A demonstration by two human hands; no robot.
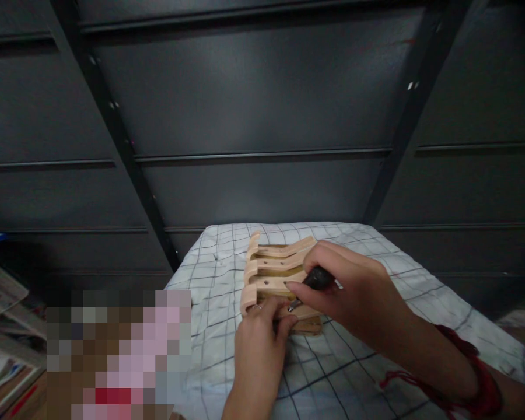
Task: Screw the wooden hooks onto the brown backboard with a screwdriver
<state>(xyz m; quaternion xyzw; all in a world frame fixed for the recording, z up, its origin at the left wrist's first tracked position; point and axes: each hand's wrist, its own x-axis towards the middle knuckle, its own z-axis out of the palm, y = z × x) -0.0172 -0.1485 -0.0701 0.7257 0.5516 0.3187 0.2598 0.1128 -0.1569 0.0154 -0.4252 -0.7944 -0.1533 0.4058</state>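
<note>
A row of pale wooden pieces with curled left ends (262, 283) lies on the cloth, with small dark holes in several of them. A brown wooden board (310, 326) shows under the nearest piece. My right hand (354, 286) is closed around the black handle of a screwdriver (318, 278). The screwdriver's metal shaft points down and left at the nearest wooden piece (310, 312). Beside that tip, my left hand (259, 332) grips the nearest piece with thumb and fingers. The fingers hide part of the piece and the exact contact of the tip.
A white cloth with dark check lines (345, 361) covers the surface under the wood. Behind it rises a dark grey panelled metal wall (254, 99). Shelves (4, 291) with papers stand at the left. A pixelated patch (126, 356) hides the lower left area.
</note>
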